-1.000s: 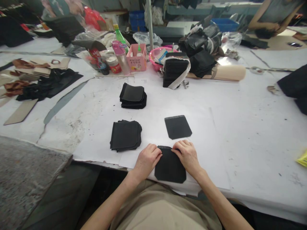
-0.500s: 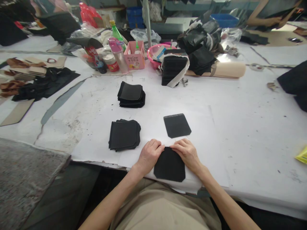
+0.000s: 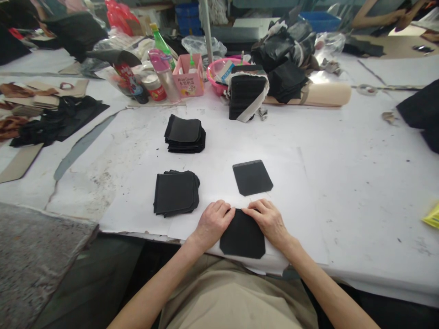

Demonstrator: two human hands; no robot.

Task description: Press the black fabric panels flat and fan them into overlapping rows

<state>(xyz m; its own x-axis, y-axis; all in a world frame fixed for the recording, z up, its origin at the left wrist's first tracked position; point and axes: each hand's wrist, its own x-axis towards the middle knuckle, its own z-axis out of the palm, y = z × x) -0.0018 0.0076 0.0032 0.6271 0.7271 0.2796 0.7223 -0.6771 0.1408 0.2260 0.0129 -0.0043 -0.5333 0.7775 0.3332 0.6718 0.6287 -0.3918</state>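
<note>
A black panel [image 3: 243, 237], leather-like with two cut corners, lies flat at the table's front edge. My left hand [image 3: 215, 222] pinches its far edge at the left corner. At the right end of that same edge, my right hand [image 3: 268, 221] grips with thumb and fingers pressed together. The fingertips hide both far corners. Just beyond my hands rests a single similar black piece [image 3: 253, 177], with a greyer strip along its far side. Left of my left hand is a stack of black pieces [image 3: 176, 193], and farther back another stack [image 3: 185, 133].
A pink box [image 3: 188, 77], a pink basket [image 3: 216, 68], a bound black bundle [image 3: 245, 95] and a beige roll [image 3: 325, 95] stand along the back. Brown and black scraps [image 3: 58, 119] lie at far left. A person's arms [image 3: 380, 18] show at the upper right.
The view has shifted slightly. Both hands stay on the far edge of the panel, with only small finger movement. The stacks and the single piece have not moved.
</note>
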